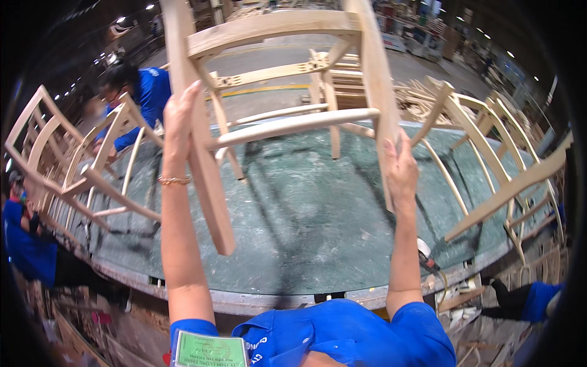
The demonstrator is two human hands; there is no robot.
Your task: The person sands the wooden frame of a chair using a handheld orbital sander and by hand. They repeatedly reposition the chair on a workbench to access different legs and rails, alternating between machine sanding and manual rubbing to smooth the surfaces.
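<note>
Both arms raised, holding chair frame [287, 92] up above green table [318, 232], legs pointing down toward near edge. Left hand [178, 119] wrapped shut around left leg; right hand [400, 165] clamped on right leg. Frame between hands, clear of table. More frames [67, 165] at left edge and [489, 159] at right edge. Person in blue [143, 98] at far left corner.
</note>
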